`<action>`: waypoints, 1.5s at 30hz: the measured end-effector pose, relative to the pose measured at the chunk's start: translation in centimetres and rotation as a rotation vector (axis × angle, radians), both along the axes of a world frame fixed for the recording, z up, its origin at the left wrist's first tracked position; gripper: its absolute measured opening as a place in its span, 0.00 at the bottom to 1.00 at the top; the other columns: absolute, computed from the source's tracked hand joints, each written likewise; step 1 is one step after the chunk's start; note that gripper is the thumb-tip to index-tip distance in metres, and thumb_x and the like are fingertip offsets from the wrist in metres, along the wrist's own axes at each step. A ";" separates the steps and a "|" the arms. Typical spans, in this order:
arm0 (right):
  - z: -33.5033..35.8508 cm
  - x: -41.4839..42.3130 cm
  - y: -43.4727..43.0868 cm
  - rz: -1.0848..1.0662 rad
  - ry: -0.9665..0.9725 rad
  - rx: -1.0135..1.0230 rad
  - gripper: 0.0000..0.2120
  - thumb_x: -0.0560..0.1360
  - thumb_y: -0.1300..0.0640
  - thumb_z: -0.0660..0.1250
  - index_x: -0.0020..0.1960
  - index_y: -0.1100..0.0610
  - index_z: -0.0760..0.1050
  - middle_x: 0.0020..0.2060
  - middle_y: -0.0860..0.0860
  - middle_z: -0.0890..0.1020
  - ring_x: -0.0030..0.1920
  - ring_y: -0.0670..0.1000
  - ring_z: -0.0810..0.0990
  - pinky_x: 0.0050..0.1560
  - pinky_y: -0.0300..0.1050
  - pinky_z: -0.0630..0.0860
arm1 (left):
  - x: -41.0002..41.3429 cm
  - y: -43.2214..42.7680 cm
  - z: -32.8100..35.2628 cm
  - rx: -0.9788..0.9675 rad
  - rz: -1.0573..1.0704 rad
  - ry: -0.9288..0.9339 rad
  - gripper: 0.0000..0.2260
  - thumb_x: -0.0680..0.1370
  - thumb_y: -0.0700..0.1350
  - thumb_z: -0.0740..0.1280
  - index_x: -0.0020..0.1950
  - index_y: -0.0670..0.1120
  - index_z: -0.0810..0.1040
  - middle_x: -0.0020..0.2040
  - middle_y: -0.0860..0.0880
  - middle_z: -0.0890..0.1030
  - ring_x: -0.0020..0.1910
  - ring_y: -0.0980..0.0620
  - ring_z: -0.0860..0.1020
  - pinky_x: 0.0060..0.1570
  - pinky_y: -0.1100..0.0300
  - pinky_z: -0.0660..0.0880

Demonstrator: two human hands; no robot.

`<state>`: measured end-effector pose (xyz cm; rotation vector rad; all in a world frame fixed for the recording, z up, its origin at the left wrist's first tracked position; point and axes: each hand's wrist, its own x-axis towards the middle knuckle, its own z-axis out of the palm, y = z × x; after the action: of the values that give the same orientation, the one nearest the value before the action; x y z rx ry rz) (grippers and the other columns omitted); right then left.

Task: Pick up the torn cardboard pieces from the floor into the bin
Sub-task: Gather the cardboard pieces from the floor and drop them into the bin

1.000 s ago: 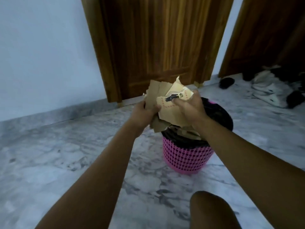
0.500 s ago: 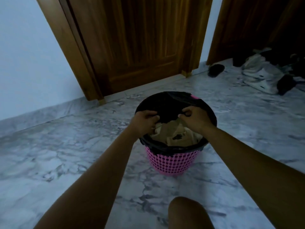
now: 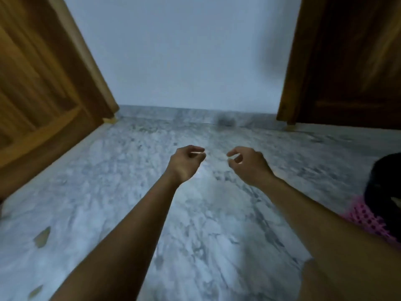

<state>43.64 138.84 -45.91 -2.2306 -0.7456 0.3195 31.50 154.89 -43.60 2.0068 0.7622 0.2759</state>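
**Both hands empty; two scraps outstanding on the floor**

The left hand [image 3: 186,162] and right hand [image 3: 249,165] hang forward over the marble floor [image 3: 206,213], fingers loosely curled and gripping nothing. I judge them free for the next pickup. The pink bin [image 3: 373,220] stands at the right edge, beside the right forearm. The larger cardboard scrap [image 3: 42,236] and the smaller scrap [image 3: 35,291] lie far left, well apart from the bin. Each runs diagonally, tip toward the wooden door [image 3: 43,94]; blur hides the rest.

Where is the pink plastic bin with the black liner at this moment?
In the head view the pink plastic bin stands on the marble floor at the far right edge, partly cut off, beyond the right forearm.
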 end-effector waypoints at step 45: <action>-31.0 -62.7 35.7 1.280 -0.164 -0.917 0.72 0.59 0.37 0.82 0.79 0.52 0.29 0.67 0.59 0.71 0.64 0.61 0.75 0.60 0.55 0.76 | -69.2 24.8 -31.2 -0.014 0.542 0.869 0.50 0.66 0.61 0.78 0.78 0.61 0.50 0.80 0.51 0.50 0.78 0.40 0.53 0.69 0.36 0.63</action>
<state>-19.04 174.54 -76.91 -2.1822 -2.4457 1.2876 -37.65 179.65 -74.80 1.8365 1.8431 -0.3334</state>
